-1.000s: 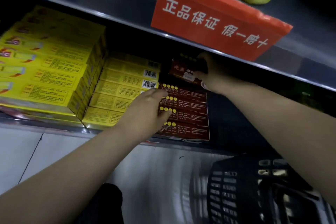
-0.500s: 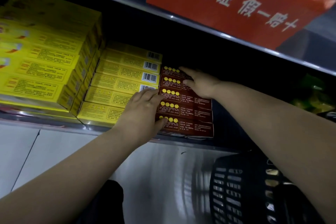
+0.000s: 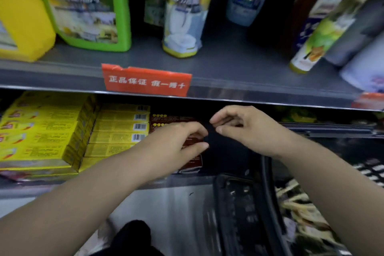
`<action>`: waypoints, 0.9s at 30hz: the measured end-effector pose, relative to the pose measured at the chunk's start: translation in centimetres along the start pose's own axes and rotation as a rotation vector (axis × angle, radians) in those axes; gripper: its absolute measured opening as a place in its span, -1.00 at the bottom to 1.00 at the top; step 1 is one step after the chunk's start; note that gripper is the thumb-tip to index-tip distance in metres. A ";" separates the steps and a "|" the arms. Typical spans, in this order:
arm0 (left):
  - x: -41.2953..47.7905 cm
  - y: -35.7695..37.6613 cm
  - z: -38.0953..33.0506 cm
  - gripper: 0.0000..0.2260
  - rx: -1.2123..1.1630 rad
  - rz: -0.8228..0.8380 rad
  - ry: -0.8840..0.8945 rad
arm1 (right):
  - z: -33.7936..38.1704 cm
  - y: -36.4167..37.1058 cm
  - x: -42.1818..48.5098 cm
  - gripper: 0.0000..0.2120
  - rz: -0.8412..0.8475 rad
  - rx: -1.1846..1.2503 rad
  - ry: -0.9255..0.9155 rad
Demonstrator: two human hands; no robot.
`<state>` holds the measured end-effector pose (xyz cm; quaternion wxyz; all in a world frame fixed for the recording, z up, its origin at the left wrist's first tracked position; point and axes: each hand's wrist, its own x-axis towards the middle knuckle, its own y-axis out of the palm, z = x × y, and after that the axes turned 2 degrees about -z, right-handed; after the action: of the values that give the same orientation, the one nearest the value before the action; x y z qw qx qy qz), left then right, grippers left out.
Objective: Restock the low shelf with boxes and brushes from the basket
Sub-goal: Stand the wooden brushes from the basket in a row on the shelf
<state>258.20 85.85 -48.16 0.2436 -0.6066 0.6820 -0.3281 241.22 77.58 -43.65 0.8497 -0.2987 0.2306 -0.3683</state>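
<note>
A stack of dark red boxes (image 3: pixel 170 119) with yellow dots stands on the low shelf (image 3: pixel 187 181), right of the yellow boxes (image 3: pixel 120 127). My left hand (image 3: pixel 174 143) hovers in front of the red stack, fingers curved and apart, holding nothing. My right hand (image 3: pixel 243 129) is just right of it, in front of the dark gap beside the stack, fingers loosely curled and empty. The black basket (image 3: pixel 234 203) sits at the lower right below the shelf, with pale packs (image 3: pixel 299 208) inside.
Larger yellow boxes (image 3: pixel 39 135) fill the low shelf's left end. The upper shelf carries a red sign (image 3: pixel 145 81), a green jug (image 3: pixel 87 6), a yellow jug (image 3: pixel 18 10) and several bottles (image 3: pixel 182 16). My dark knee (image 3: pixel 133 235) is at the bottom.
The red box my right hand held now lies on top of the stack. Both hands have drawn back from the boxes. The camera has tilted up, showing the upper shelf.
</note>
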 end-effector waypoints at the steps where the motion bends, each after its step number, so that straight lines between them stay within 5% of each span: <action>1: 0.1 -0.3 -1.5 -0.73 0.004 0.026 0.025 | -0.2 -0.9 -1.7 -0.86 -0.043 0.028 0.002; 7: 1.2 1.9 -10.5 -0.74 0.114 0.251 0.216 | -5.5 -4.7 -10.5 -0.81 -0.161 0.170 0.192; 15: 3.1 9.5 -16.5 -0.79 0.031 0.406 0.162 | -17.7 -6.0 -15.7 -0.86 -0.412 0.397 0.653; 19: 4.4 11.8 -16.3 -0.81 0.049 0.397 0.128 | -23.6 -5.4 -15.0 -0.87 -0.382 0.252 0.802; 23: 5.9 14.1 -16.4 -0.82 0.031 0.368 0.085 | -29.0 -4.0 -14.4 -0.66 -0.228 -0.086 0.976; 27: 6.8 16.2 -16.6 -0.81 0.060 0.450 0.097 | -33.0 -1.5 -14.7 -0.57 0.032 -0.435 0.910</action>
<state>234.24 82.43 -48.70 0.2954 -0.4152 0.8009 -0.3145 211.14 76.86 -63.67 0.5866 -0.2745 0.6535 -0.3917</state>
